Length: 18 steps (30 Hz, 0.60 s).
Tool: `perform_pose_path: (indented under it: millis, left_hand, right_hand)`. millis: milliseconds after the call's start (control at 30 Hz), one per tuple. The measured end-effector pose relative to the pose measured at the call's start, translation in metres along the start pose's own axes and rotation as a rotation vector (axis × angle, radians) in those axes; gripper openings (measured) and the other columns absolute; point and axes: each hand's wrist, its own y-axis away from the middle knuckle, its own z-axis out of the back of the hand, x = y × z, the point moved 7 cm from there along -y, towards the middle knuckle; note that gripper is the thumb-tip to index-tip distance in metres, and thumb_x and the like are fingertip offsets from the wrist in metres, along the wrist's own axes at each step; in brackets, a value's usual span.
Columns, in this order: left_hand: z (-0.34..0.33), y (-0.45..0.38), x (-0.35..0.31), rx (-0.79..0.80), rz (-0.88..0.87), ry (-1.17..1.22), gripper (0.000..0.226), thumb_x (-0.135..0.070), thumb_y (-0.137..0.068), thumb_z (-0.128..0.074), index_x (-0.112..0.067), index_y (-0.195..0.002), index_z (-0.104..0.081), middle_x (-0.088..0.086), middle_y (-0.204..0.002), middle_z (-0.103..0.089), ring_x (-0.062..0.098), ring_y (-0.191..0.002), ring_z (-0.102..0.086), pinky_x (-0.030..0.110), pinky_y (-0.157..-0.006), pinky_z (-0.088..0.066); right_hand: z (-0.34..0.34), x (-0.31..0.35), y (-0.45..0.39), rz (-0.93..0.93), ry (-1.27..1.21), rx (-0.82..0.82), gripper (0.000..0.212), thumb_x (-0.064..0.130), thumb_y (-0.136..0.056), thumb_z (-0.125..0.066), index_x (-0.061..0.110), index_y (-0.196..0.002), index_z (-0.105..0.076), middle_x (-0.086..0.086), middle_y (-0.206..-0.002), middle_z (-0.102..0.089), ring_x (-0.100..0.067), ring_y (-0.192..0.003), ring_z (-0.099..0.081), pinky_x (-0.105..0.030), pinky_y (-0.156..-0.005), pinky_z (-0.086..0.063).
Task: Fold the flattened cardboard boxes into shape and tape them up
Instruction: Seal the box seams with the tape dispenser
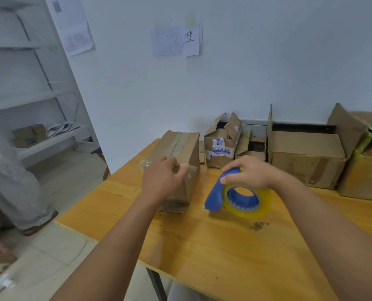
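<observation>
A folded cardboard box (180, 148) stands on the wooden table (224, 246), with a strip of clear tape running along its top seam. My left hand (163, 177) rests on the box's near end, fingers curled over the top edge where clear tape hangs down. My right hand (250, 172) grips a blue tape dispenser (215, 192) loaded with a roll of clear yellowish tape (248, 200), held just above the table to the right of the box.
Several open cardboard boxes (304, 157) line the back of the table along the white wall. A person in a patterned garment (11, 174) stands on the tiled floor at left, in front of white shelving (39, 94). The table's near edge runs diagonally.
</observation>
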Motion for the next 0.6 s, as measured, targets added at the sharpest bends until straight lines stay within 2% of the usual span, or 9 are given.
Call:
perform_pose_path:
  millis: [67,167,267,367,433,533,600]
  left_hand:
    - [-0.002,0.0,-0.003,-0.039,0.028,-0.031,0.047,-0.074,-0.085,-0.045,-0.028,-0.083,-0.058,-0.013,-0.081,-0.052,0.011,-0.074,-0.053,0.028,-0.057,-0.036]
    - [-0.005,-0.001,-0.018,-0.095,0.043,-0.187,0.055,-0.08,-0.083,-0.038,-0.026,-0.08,-0.048,-0.009,-0.079,-0.046,0.016,-0.074,-0.048,0.032,-0.062,-0.033]
    - [-0.007,-0.003,-0.019,-0.126,0.073,-0.201,0.049,-0.071,-0.091,-0.033,-0.025,-0.077,-0.047,-0.005,-0.079,-0.049,0.02,-0.076,-0.051,0.034,-0.065,-0.033]
    - [-0.009,-0.002,-0.016,-0.149,0.039,-0.153,0.038,-0.057,-0.092,-0.047,-0.023,-0.074,-0.047,-0.008,-0.072,-0.044,0.02,-0.074,-0.05,0.033,-0.064,-0.031]
    - [-0.01,0.0,-0.015,-0.158,0.029,-0.156,0.038,-0.057,-0.09,-0.053,-0.023,-0.076,-0.048,-0.009,-0.072,-0.041,0.019,-0.073,-0.049,0.033,-0.065,-0.032]
    - [-0.014,0.003,-0.018,-0.151,0.007,-0.266,0.037,-0.058,-0.091,-0.056,-0.023,-0.084,-0.048,-0.006,-0.082,-0.049,0.019,-0.078,-0.05,0.033,-0.07,-0.037]
    - [-0.015,0.007,-0.02,-0.179,-0.032,-0.309,0.033,-0.051,-0.092,-0.06,-0.02,-0.089,-0.052,-0.002,-0.086,-0.056,0.021,-0.081,-0.053,0.033,-0.072,-0.036]
  right_hand:
    - [0.006,-0.022,0.01,-0.043,-0.189,-0.196,0.028,0.051,-0.085,-0.072,0.036,-0.108,-0.072,0.02,-0.111,-0.065,-0.006,-0.106,-0.06,-0.024,-0.084,-0.047]
    - [0.018,-0.036,0.02,-0.074,-0.346,-0.409,0.023,0.048,-0.085,-0.074,0.037,-0.106,-0.072,0.017,-0.109,-0.068,-0.004,-0.1,-0.062,-0.024,-0.08,-0.048]
    - [0.02,-0.031,0.021,-0.048,-0.383,-0.471,0.021,0.047,-0.086,-0.073,0.04,-0.105,-0.069,0.018,-0.109,-0.066,-0.004,-0.099,-0.061,-0.022,-0.079,-0.047]
    - [0.023,-0.028,0.021,-0.057,-0.461,-0.56,0.024,0.044,-0.086,-0.074,0.036,-0.108,-0.069,0.015,-0.109,-0.065,-0.004,-0.098,-0.061,-0.021,-0.078,-0.047]
    - [0.022,-0.024,0.02,-0.054,-0.488,-0.589,0.026,0.044,-0.086,-0.075,0.035,-0.109,-0.069,0.014,-0.11,-0.065,-0.004,-0.096,-0.061,-0.02,-0.077,-0.047]
    - [0.02,-0.019,0.016,-0.04,-0.494,-0.615,0.028,0.043,-0.086,-0.074,0.034,-0.112,-0.069,0.01,-0.111,-0.065,-0.006,-0.098,-0.061,-0.025,-0.082,-0.05]
    - [0.021,-0.015,0.016,-0.037,-0.516,-0.664,0.03,0.046,-0.085,-0.075,0.036,-0.113,-0.068,0.014,-0.111,-0.064,-0.003,-0.098,-0.061,-0.025,-0.082,-0.051]
